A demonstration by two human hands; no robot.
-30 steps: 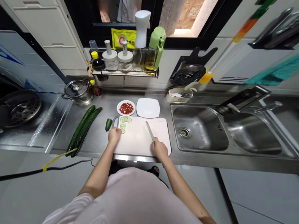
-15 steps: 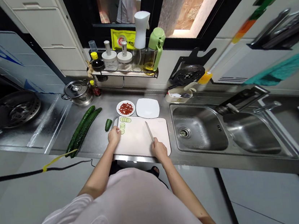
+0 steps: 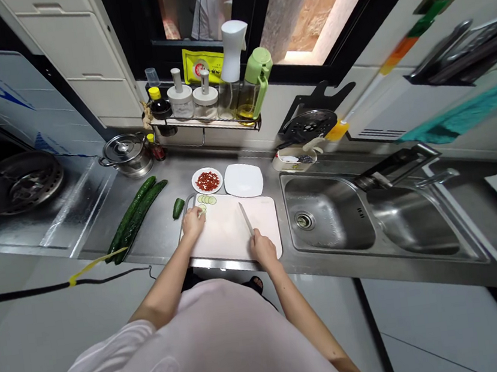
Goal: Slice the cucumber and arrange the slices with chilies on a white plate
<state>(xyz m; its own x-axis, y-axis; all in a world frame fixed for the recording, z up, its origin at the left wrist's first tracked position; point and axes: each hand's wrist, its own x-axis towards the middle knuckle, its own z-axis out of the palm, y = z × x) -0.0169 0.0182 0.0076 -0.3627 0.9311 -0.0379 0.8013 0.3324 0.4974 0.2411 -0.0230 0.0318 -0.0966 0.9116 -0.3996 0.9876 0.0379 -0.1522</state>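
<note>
Knife handle clenched in my R hand (image 3: 263, 249), fingers wrapped round it. Kitchen knife (image 3: 245, 219) sits mid-board, long axis running front-to-back, tip pointing at far edge & slightly L. Cutting board (image 3: 223, 237) lies on steel counter (image 3: 174, 171), just L of sink (image 3: 324, 213). My L hand (image 3: 193, 223) is at board's L edge, fingers curled down on sth, prob cucumber, too hidden to be sure. Cucumber slices (image 3: 205, 199) fan out near far L corner of board, just past those fingertips. Short cucumber piece (image 3: 178, 208) lies on counter just off board's L edge; 2 whole cucumbers (image 3: 132, 215) further L. Risk: blade swung L w/ fingertips untucked could nick me; board sliding on steel could throw a cut off line.
</note>
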